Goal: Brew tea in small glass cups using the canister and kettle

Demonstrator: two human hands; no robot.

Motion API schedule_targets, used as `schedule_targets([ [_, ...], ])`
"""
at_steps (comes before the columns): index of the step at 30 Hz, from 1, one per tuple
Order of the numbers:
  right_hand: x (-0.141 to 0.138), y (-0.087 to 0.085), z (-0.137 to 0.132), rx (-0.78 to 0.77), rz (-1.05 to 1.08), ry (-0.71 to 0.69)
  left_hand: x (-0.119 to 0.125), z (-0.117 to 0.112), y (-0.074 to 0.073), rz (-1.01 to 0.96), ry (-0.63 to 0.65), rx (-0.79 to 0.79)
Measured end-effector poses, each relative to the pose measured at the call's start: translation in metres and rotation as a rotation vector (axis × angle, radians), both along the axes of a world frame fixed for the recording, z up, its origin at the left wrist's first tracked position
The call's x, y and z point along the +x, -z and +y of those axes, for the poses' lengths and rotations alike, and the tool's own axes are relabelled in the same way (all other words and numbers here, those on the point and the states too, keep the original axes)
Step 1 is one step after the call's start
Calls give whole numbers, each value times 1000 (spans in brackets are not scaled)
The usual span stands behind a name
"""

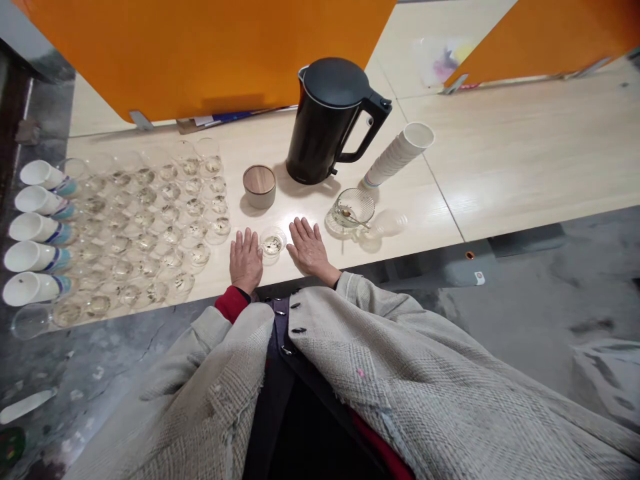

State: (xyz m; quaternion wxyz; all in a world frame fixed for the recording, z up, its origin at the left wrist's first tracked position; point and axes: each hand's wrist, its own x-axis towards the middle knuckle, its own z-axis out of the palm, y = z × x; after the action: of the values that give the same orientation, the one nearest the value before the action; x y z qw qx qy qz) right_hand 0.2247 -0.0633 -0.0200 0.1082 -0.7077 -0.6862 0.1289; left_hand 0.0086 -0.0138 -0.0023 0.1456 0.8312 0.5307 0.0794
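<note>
Fingers of the left hand lie stretched out and close together on the surface at its near edge, palm down, with nothing held. The right hand rests likewise, its fingers straight, slightly parted and grasping nothing, the thumb set apart. Between the two hands, near that same edge, stands a small clear cup with dark bits inside; whether either hand touches it is hard to tell. Beyond the cup, a container with a wooden lid stands mid-surface, and a black kettle is farther back, toward the far edge. A ribbed glass bowl stands near the right hand, a stack of white paper cups just behind it. Toward the left end, rows of clear cups reach almost to the near-left corner, beside a line of paper cups.
</note>
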Motion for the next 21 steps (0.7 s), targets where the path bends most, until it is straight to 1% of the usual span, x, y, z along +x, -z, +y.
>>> schedule_targets([
  [4,-1,-3,1,-16,-1,6,-1,1,2,-44,-4,-3],
  [7,0,-1,2,-22,-2,4,-2,2,2,-64,-1,-7],
  [11,2,0,2,-1,11,0,-2,3,1,-60,5,-6],
  [17,0,-6,2,-31,-12,3,-2,2,2,-69,7,11],
  [21,1,-5,3,-21,-19,4,-3,2,3,-68,8,15],
])
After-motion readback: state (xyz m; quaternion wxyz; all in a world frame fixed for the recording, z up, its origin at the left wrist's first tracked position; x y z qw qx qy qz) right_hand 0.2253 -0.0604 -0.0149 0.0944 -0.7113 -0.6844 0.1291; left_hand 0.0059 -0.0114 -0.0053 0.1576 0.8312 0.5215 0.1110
